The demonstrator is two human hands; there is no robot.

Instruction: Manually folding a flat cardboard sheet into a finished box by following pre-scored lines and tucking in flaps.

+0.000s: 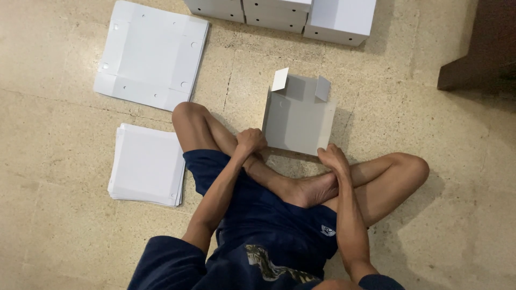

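Observation:
I sit cross-legged on the floor. A half-folded white cardboard box blank (297, 113) lies in front of my legs, its far flaps standing up. My left hand (250, 141) grips the blank's near left corner with fingers curled. My right hand (333, 159) presses on its near right corner. The near edge of the blank is partly hidden behind my hands and shins.
A stack of flat die-cut white blanks (153, 53) lies at the far left. A second stack of plain white sheets (148, 165) sits beside my left knee. Several folded white boxes (285, 13) line the far edge. Dark wooden furniture (481, 48) stands at the right.

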